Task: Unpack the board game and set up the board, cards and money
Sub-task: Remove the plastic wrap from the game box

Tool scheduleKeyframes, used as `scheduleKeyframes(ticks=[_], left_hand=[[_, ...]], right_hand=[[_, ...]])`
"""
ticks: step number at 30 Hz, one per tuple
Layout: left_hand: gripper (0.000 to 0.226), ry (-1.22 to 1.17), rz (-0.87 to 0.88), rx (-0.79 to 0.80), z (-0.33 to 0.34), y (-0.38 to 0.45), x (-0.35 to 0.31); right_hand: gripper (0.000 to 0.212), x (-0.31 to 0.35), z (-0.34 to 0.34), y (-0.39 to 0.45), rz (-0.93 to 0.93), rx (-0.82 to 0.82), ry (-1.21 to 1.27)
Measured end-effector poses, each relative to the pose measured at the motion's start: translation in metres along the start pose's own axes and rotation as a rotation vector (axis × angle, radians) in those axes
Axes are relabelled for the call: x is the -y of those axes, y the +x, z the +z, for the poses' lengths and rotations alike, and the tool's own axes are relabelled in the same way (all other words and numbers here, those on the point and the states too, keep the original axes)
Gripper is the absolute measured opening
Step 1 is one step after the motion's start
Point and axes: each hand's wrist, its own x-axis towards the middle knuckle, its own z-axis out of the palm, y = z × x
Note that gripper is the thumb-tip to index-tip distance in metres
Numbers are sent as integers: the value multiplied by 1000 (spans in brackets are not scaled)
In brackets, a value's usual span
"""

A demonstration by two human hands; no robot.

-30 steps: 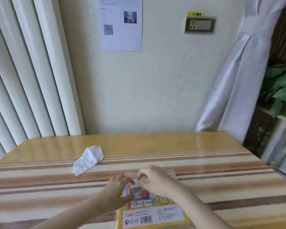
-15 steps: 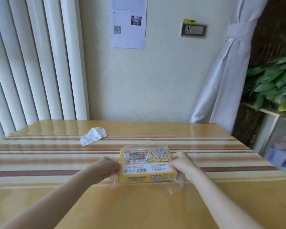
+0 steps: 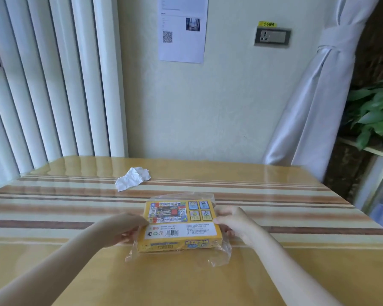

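Note:
A yellow board game box (image 3: 179, 226) lies flat on the table (image 3: 274, 272), back side up with a barcode label facing me. Loose clear plastic wrap (image 3: 217, 257) still surrounds it and spills out at the near corners. My left hand (image 3: 126, 228) grips the box's left edge, thumb on top and fingers under. My right hand (image 3: 232, 221) grips the right edge the same way. The box is closed, so board, cards and money are hidden inside.
A crumpled white tissue (image 3: 133, 178) lies on the striped tablecloth behind the box to the left. Vertical blinds stand at the far left, a tied curtain (image 3: 314, 100) and a potted plant (image 3: 372, 113) at the right beyond the table edge.
My hands went from picking at the top of the wrapped box to holding its two sides. The view dropped, so the box now sits further out on the table in front of me.

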Motion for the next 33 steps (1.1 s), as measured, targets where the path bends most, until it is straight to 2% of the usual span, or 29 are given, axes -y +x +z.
scheduleKeyframes(ticks=[2, 3, 5, 6, 9, 12, 15, 18, 20, 22, 24, 26, 28, 30, 31, 33], left_hand=[[19, -15, 47, 30, 1, -4, -4], [33, -82, 88, 28, -1, -6, -9], [57, -305, 193, 3, -10, -10, -24], [58, -422, 252, -11, -14, -14, -33], [41, -703, 371, -52, -22, -20, -51], [24, -718, 334, -56, -21, -18, -38], [18, -501, 310, -50, -16, -6, -4], [20, -115, 293, -125, -3, 0, 8], [35, 304, 266, -233, 8, 5, 2], [52, 701, 318, -317, 23, 6, -6], [60, 892, 418, -293, 41, 4, -16], [61, 1005, 494, -197, 58, 4, -20], [62, 1089, 507, -113, 67, 5, -21], [65, 1155, 501, -92, 67, 8, -23], [68, 1163, 491, -86, 66, 9, -25], [73, 1148, 456, -57, 61, 9, -28]], right_hand=[[15, 5, 1, 5, -19, -2, -19], [12, 11, 0, 7, -40, -22, -9], [9, 30, -5, 12, -100, -81, 134], [10, 39, -9, 13, -132, -93, 252], [22, 52, -15, 17, -136, -86, 626], [45, 39, -12, 20, -21, -54, 733], [46, 16, -1, 18, 14, 0, 546], [34, 6, 11, 19, -21, -5, 369], [38, 11, 15, 18, -122, -76, -8], [51, 18, 21, 11, -320, -82, -464], [72, 20, 33, 1, -477, 73, -802], [80, 14, 44, -7, -552, 183, -1059], [59, 9, 45, -6, -650, 127, -1094], [23, 9, 39, -4, -718, 81, -887], [13, 11, 37, -4, -702, 83, -794], [15, 15, 31, -5, -612, 101, -631]])
